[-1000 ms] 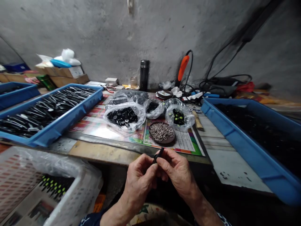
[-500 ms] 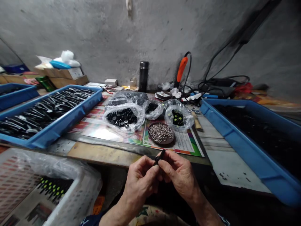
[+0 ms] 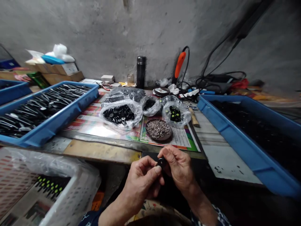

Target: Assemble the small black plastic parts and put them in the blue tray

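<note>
Small black plastic piece (image 3: 161, 162) now shows its round face; the narrow end no longer juts upward. Dark, slight sheen, pale spot near centre. Located before wooden bench edge (image 3: 98, 151), pinched in left hand (image 3: 141, 179). Right hand (image 3: 180, 168) beside it, fingertips bunched; cannot tell whether gripping.

A dark flask (image 3: 141, 72) stands upright near the grey wall (image 3: 94, 31).
</note>
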Demonstrator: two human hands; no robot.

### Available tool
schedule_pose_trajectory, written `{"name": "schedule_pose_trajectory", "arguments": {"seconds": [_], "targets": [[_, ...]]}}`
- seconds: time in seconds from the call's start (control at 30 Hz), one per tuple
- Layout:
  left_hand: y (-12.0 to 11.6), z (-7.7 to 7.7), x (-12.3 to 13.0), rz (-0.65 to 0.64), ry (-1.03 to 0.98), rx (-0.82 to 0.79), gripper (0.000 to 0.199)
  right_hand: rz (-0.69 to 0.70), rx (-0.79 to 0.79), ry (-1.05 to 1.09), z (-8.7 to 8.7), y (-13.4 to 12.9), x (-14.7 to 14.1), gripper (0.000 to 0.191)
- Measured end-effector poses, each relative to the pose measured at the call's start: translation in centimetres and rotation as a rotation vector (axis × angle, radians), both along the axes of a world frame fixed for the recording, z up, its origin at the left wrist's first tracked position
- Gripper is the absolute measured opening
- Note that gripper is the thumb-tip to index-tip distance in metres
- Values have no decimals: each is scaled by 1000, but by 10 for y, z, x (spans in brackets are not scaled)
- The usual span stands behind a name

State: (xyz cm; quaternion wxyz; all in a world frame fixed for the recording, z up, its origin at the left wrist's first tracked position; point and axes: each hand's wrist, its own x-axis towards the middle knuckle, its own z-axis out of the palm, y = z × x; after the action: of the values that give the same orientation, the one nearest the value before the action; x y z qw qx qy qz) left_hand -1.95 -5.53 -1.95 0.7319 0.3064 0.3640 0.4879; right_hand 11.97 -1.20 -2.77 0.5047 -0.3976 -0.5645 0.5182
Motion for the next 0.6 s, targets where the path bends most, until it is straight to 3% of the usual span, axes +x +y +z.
{"name": "schedule_pose_trajectory", "arguments": {"seconds": [0.07,0.13,0.43,0.6], "targets": [[0,0,0,19,9,-22,48,-105,131,-107,-4,-2,-2,50],[1,0,0,27,23,-35,48,-109,154,-122,-7,-3,-3,47],[4,-2,-4,68,54,-25,49,151,-52,39,1,-3,4,27],[4,1,-3,96,125,-1,52,124,-97,-35,5,-7,1,9]]}}
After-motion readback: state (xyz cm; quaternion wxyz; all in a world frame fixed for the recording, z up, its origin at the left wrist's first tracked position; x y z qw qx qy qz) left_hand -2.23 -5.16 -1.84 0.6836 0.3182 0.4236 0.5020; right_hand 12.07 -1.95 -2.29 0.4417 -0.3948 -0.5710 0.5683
